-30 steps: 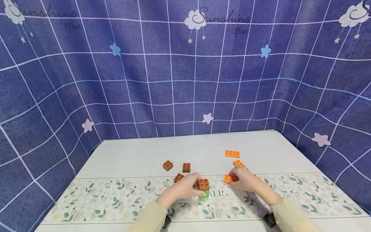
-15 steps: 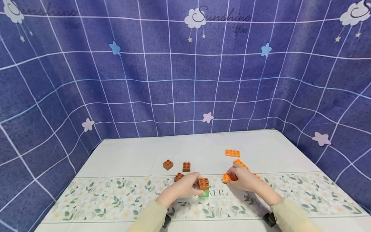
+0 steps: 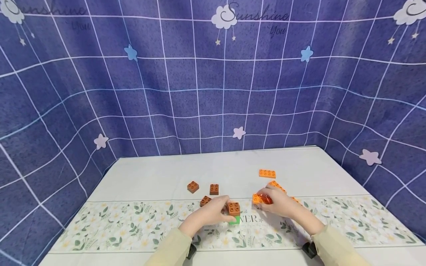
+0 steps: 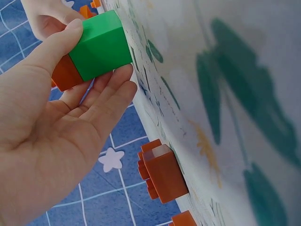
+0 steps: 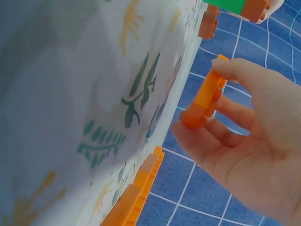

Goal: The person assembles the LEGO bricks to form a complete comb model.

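My left hand (image 3: pixel 213 212) grips a two-brick stack, thumb on one side and fingers on the other. Its upper part is a brown studded brick (image 3: pixel 234 208); beneath sits a green brick (image 3: pixel 235 220), whose smooth sides show in the left wrist view, close to the tabletop. To the right, my right hand (image 3: pixel 279 201) pinches a flat orange studded brick (image 5: pixel 205 96) by its ends, between thumb and fingers. In the right wrist view this brick is apart from the table. My fingers hide part of it in the head view, where its left end points towards the stack.
Loose brown bricks (image 3: pixel 214 189) lie beyond and beside my left hand, one partly behind it. Several orange bricks (image 3: pixel 267 173) lie beyond and under my right hand. A floral band (image 3: pixel 133 225) crosses the white table, and a blue checked curtain (image 3: pixel 213 92) hangs behind.
My right hand has shifted a little left with the orange brick, nearer to the stack. My left hand keeps its grip in place. The whole head view has tilted slightly down.
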A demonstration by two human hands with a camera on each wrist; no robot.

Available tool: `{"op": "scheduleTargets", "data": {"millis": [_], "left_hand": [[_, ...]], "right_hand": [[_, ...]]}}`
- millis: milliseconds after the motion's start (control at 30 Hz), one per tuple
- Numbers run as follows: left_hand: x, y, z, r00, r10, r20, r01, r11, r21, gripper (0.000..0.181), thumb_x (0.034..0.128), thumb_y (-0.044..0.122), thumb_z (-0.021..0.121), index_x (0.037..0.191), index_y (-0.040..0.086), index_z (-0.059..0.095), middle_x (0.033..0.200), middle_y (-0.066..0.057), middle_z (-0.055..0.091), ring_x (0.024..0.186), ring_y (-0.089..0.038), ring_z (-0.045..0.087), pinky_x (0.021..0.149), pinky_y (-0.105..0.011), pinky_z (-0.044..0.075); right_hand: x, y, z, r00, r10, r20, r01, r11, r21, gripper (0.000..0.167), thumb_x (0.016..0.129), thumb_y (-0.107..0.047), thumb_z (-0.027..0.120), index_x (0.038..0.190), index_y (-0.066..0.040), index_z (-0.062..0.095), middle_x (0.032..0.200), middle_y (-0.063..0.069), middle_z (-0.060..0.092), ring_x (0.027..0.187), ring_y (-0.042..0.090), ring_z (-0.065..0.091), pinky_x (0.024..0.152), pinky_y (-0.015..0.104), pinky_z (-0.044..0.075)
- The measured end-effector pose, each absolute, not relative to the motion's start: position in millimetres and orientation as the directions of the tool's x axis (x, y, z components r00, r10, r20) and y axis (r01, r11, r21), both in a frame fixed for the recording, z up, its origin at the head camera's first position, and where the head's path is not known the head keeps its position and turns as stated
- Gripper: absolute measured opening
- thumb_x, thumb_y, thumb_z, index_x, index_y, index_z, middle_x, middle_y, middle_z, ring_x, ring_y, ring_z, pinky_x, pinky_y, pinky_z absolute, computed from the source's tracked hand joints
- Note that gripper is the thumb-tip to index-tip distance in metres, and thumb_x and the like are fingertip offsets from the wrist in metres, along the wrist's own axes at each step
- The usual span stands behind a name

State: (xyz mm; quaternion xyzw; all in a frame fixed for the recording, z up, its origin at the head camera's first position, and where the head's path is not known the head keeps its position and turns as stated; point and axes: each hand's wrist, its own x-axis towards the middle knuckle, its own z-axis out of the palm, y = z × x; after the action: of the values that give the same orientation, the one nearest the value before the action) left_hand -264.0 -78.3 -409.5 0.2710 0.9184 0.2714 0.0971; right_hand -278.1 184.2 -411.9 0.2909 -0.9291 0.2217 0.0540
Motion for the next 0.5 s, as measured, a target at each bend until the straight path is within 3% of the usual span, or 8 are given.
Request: {"op": "scheduleTargets", "data": {"millis": [233,500], "left_hand": [[-262.8,-78.3,-409.1,-0.838,0.545,-0.03,0.442,0.71,0.549,0.039,0.079,0.035,0.074,0.102,0.012,0.053,0.084,0.003,0.053,0.07,-0.006,0.045,0.06,-0.02,0.042],[-263.0,-78.1,-409.0,-0.836,0.547,-0.035,0.44,0.708,0.552,0.038,0.0797,0.035,0.074,0.103,0.012,0.054,0.086,0.001,0.054,0.07,-0.006,0.045,0.06,-0.02,0.042]], "right_hand": [[-279.2,184.0,-411.8,-0.821,-0.512,0.251,-0.57,0.745,-0.346,0.036,0.081,-0.018,0.072,0.11,0.001,0.062,0.097,0.006,0.06,0.075,0.011,0.048,0.059,0.022,0.041],[-281.2,185.2,-413.4,-0.817,-0.504,0.282,-0.575,0.752,-0.321,0.034,0.076,-0.017,0.075,0.105,-0.003,0.065,0.096,0.002,0.06,0.078,0.011,0.049,0.063,0.022,0.04]]}}
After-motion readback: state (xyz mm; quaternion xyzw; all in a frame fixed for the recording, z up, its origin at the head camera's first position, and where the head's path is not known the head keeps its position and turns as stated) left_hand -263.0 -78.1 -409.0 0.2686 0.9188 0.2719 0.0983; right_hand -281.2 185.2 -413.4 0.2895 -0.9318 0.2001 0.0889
